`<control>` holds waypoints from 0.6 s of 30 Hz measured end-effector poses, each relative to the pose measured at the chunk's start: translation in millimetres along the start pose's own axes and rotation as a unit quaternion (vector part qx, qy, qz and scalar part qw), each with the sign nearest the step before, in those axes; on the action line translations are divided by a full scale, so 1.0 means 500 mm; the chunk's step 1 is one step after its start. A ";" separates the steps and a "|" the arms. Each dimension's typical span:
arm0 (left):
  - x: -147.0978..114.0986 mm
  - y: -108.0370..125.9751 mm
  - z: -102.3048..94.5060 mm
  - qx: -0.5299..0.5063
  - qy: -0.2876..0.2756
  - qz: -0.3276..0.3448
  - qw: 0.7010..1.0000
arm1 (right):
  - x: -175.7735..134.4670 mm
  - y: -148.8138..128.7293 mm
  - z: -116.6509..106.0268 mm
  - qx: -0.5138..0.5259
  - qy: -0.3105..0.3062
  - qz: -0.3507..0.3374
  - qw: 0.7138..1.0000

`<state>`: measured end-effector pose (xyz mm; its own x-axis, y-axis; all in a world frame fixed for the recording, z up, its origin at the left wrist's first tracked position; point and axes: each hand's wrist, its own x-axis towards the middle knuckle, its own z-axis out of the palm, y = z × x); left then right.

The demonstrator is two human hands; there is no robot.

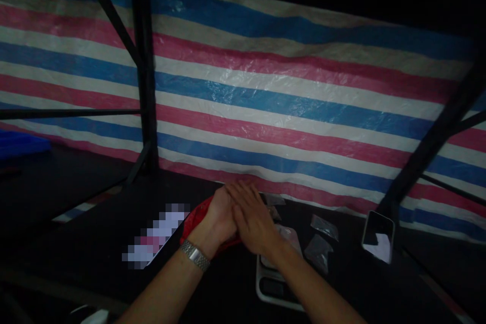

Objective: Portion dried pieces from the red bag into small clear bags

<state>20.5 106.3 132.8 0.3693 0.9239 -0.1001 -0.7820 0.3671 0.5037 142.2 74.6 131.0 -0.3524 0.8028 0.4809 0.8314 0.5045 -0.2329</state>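
My left hand (220,217), with a metal-band watch (195,254) on its wrist, is over a red container or bag (197,216) whose exact kind I cannot make out. Its fingers are mostly hidden by my right hand (253,217), which lies across it with fingers stretched out flat. No object shows between the two hands. Just right of them, partly under my right forearm, sits a pale digital scale (270,287) with a dark display; something shiny and clear (289,235) rests on top.
Small clear plastic bags (319,252) lie right of the scale on the black table (357,283). A phone (378,237) leans by a dark metal post (413,167). Left of the red thing is a blurred-out flat item (157,238). Striped plastic sheeting (281,96) hangs behind.
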 end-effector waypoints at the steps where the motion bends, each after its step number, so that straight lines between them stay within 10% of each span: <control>1: -0.013 0.001 0.008 0.031 -0.008 -0.004 0.999 | -0.003 0.014 -0.010 -0.026 -0.018 0.050 0.998; 8: -0.103 0.024 -0.010 0.226 -0.010 0.063 0.972 | -0.097 0.125 -0.085 -0.068 -0.086 0.203 0.973; 18: -0.091 0.004 -0.073 0.337 0.020 0.075 0.938 | -0.176 0.188 -0.073 -0.023 -0.134 0.251 0.958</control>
<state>-16.0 68.7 106.9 0.2497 0.9683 -0.0096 -0.3229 0.0926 0.9419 267.1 39.7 97.5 0.0038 0.9966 0.0828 0.9413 0.0244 -0.3367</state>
